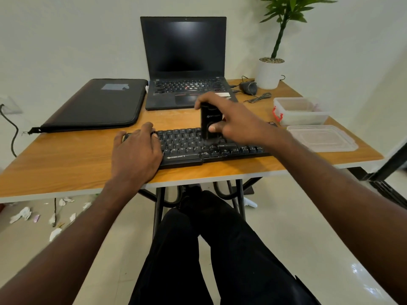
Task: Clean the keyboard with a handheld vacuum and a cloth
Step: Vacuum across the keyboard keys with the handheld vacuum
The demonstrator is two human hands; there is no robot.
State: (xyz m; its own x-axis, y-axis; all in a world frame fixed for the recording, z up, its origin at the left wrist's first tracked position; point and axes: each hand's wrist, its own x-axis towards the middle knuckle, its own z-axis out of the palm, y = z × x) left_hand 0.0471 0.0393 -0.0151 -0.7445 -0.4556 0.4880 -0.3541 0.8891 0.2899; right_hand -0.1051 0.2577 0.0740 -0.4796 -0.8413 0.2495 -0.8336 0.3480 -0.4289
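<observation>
Black keys fill the keyboard [211, 146], which lies near the front edge of the wooden table [66, 164]; white lettering on its lower front rim reads "ZEBRONICS". From the head camera, the handheld vacuum [209, 123] stands upright over the middle-right keys, its lower end down among them, a small pale logo on its dark body too blurred to read. The right hand [229, 115] grips the vacuum from the right, fingers curled over its top and the thumb pressed against its lower front. The left hand [136, 150] rests flat on the left end of the keyboard, fingers relaxed and lying across the keys, covering that end. No cloth can be made out in this view.

Behind the keyboard an open laptop [185, 62] shows a dark screen. To its left lies a black zip case [94, 104] bearing a grey patch with no legible writing. On the right side of the table stand a clear plastic box [301, 111] with a red clasp and its lid [323, 137] lying beside it, nearer the front. A mouse [248, 87] and a white plant pot [269, 73] sit at the back right corner.
</observation>
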